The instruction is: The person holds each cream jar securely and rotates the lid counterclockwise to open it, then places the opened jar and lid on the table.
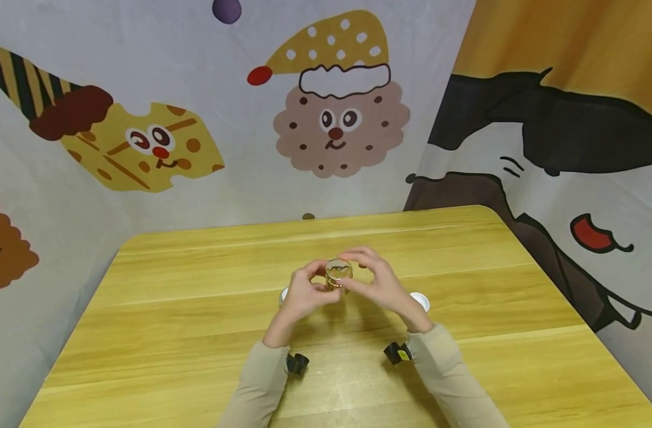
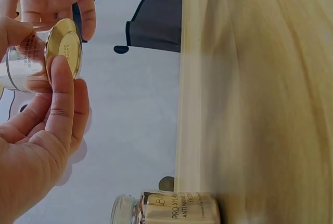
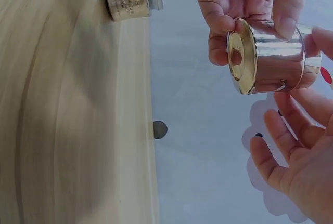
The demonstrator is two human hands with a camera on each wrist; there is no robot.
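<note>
A shiny gold cosmetic jar (image 1: 338,274) is held upright above the table between both hands. My left hand (image 1: 303,291) grips its lower part; in the left wrist view a fingertip lies against its gold base (image 2: 70,50). My right hand (image 1: 378,279) has thumb and index finger on the jar's upper part, around the lid. Its other fingers stretch out free in the right wrist view. A second gold-labelled jar (image 2: 182,208), its clear glass neck uncovered, stands on the table; in the head view the left hand mostly hides it.
A white round lid (image 1: 420,301) lies on the wooden table (image 1: 197,333) beside the right wrist. Black cameras (image 1: 398,353) are strapped to both wrists. A cartoon-printed cloth (image 1: 240,154) hangs behind the table's far edge.
</note>
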